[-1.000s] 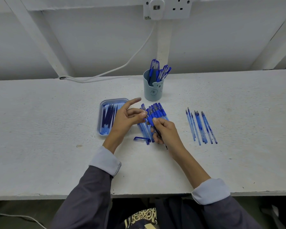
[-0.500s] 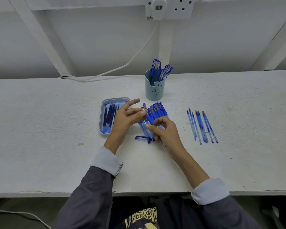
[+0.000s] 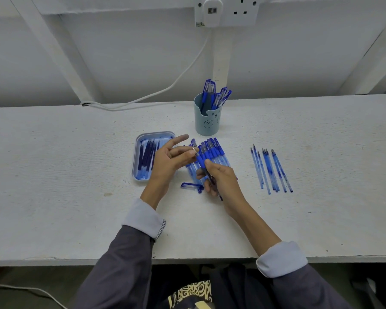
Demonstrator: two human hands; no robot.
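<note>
White workbench (image 3: 54,197) carries the cup (image 3: 206,121) at its rear. In front of the cup, the right hand (image 3: 223,181) grips the pen (image 3: 202,163) tilted, presenting its upper end to the left hand (image 3: 167,161), which pinches a small metal part (image 3: 194,149) there, probably for fitting

On bench (image 3: 54,197), ctr: pen pile (image 3: 218,152), loose cap (image 3: 191,186) just in front. Tray (image 3: 136,157) w/ refills (image 3: 146,157) inside, left of pile. Cup (image 3: 206,121) w/ pens (image 3: 210,92) inside, behind pile. Row of tubes (image 3: 270,168) well right. Socket (image 3: 227,11) on wall above cup.
</note>
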